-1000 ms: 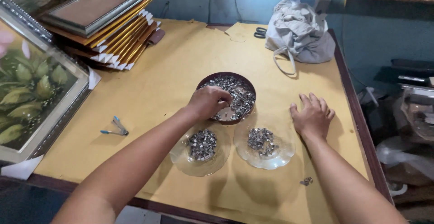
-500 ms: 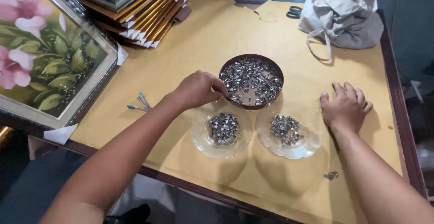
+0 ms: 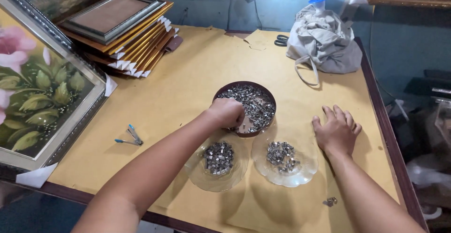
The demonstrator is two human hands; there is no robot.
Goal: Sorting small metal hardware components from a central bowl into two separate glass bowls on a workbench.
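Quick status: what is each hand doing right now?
Left hand: fingers curled down into the dark bowl of metal clips; grip hidden.
Right hand: open, flat on the table.

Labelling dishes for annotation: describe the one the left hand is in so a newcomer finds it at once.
On the paper-covered table, three dishes cluster near the front edge. The left hand reaches into the dark brown bowl, behind the two clear glass plates; it alone is opaque and holds the biggest heap of small metal clips.

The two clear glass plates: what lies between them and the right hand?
Nothing: in the head view only bare brown paper separates the right glass plate from the right hand.
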